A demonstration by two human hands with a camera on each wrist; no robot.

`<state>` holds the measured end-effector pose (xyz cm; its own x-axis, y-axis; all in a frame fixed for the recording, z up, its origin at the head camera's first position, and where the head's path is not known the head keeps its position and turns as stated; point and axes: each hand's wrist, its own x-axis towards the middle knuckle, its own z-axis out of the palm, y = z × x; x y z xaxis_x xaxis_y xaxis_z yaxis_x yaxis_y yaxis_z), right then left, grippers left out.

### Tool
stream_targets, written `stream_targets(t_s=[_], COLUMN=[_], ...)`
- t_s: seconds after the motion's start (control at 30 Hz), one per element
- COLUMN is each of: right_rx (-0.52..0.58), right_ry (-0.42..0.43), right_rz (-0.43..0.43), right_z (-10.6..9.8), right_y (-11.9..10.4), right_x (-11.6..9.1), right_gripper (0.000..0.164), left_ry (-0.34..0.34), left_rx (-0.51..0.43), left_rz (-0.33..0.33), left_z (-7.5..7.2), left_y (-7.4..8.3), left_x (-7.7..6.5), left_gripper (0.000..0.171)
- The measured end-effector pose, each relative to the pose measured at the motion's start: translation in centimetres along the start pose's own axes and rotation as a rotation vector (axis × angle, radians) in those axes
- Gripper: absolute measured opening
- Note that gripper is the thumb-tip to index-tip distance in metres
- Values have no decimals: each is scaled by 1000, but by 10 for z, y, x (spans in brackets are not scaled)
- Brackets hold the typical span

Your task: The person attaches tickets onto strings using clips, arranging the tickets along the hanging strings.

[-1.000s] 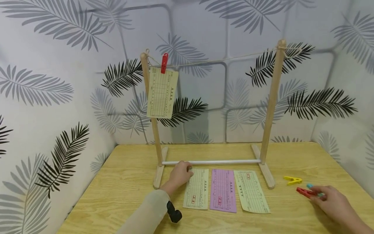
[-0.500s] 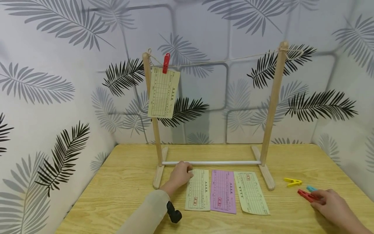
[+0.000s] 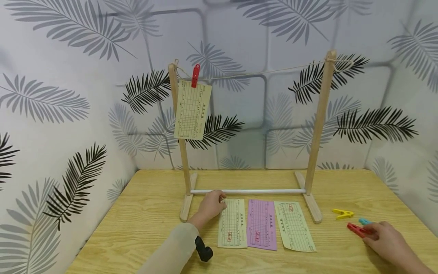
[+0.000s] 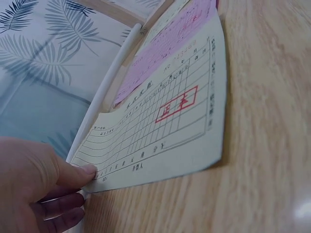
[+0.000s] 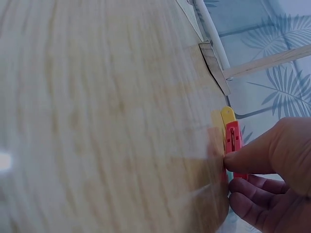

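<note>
My left hand [image 3: 211, 205] pinches the upper left corner of a pale yellow printed slip [image 3: 232, 224]; in the left wrist view its thumb [image 4: 82, 174] lies on top of the paper, with the other fingers below. Next to that slip lie a purple slip [image 3: 261, 224] and another pale yellow one [image 3: 295, 226]. At the right, my right hand [image 3: 388, 239] pinches a red clothespin [image 3: 356, 230] between thumb and fingers, low over the table. A blue clothespin [image 3: 364, 221], partly hidden by the hand, and a yellow clothespin [image 3: 343, 214] lie close by.
A wooden stand with two posts [image 3: 318, 129] and a white crossbar [image 3: 253, 191] stands behind the slips. From its string [image 3: 253, 73], a red clothespin [image 3: 195, 76] holds a pale yellow slip [image 3: 193, 110] near the left post. A patterned wall rises behind the table.
The left yellow slip has shifted slightly right, closer to the purple one. My right hand has drawn the red clothespin a little apart from the blue one.
</note>
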<state>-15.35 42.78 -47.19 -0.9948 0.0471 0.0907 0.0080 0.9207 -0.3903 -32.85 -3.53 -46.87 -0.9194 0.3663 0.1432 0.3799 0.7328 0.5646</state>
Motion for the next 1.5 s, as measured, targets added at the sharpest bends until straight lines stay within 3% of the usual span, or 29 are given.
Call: stream_targets(t_s=[0.23, 0.53, 0.8, 1.03, 1.3, 1.5], right_rx=[31, 60, 68, 95, 106, 142], right_ry=[19, 134, 217, 156, 195, 122], right_rz=[19, -27, -47, -19, -42, -10], right_z=[2, 2, 2, -2, -1, -7], right_y=[-7, -11, -17, -22, -28, -34], right_x=[-1, -1, -3, 0, -1, 4], right_gripper=[28, 28, 24, 29, 27, 31], left_ry=[2, 24, 27, 35, 52, 76], left_rx=[-13, -17, -28, -15, -93, -87], left_rz=[12, 37, 56, 87, 116, 124], left_z=[-1, -3, -9, -13, -20, -30], left_y=[-3, -10, -8, -10, -9, -3], left_x=[-3, -4, -1, 0, -2, 0], left_gripper=[13, 2, 6, 8, 6, 4])
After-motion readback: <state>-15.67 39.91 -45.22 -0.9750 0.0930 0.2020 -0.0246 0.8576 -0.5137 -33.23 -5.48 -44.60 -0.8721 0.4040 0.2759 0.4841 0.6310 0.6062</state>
